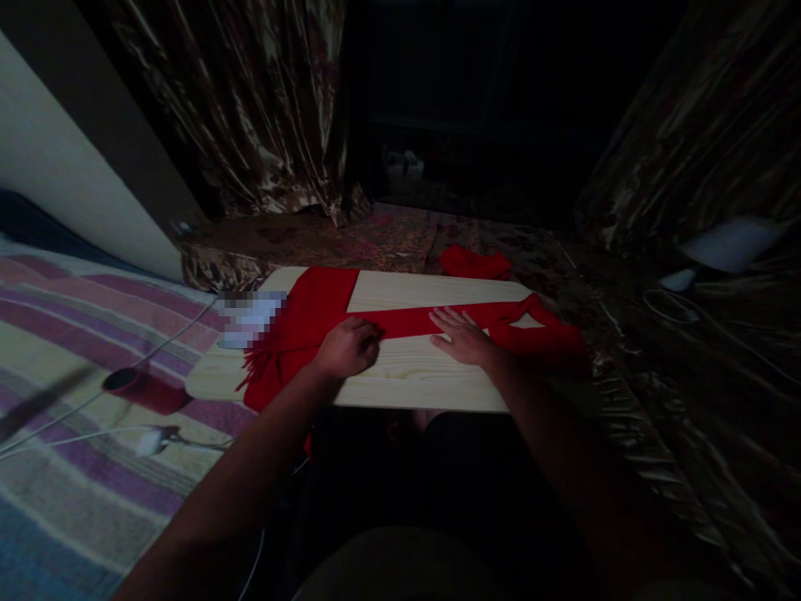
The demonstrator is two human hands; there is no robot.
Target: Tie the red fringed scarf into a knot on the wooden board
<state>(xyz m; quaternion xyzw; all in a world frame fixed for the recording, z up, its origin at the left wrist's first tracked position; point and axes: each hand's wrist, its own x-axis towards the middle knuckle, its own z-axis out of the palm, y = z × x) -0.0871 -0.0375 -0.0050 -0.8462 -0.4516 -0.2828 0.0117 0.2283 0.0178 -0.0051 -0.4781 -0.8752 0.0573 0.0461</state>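
A red fringed scarf (313, 321) lies across a light wooden board (413, 371) in front of me. A narrow folded band of it runs to the right, ending in a bunched heap (531, 334). My left hand (347, 346) is curled closed and pinches the scarf's edge near the board's middle. My right hand (460, 334) lies flat with fingers spread, pressing on the red band. A further piece of red cloth (474, 262) sits just beyond the board.
A striped blanket (75, 401) covers the left side, with a dark red cylinder (145, 390), white cables and a small white device (150, 441) on it. Shiny patterned curtains (250, 108) hang behind. A white object (729, 244) rests at the right. The room is dark.
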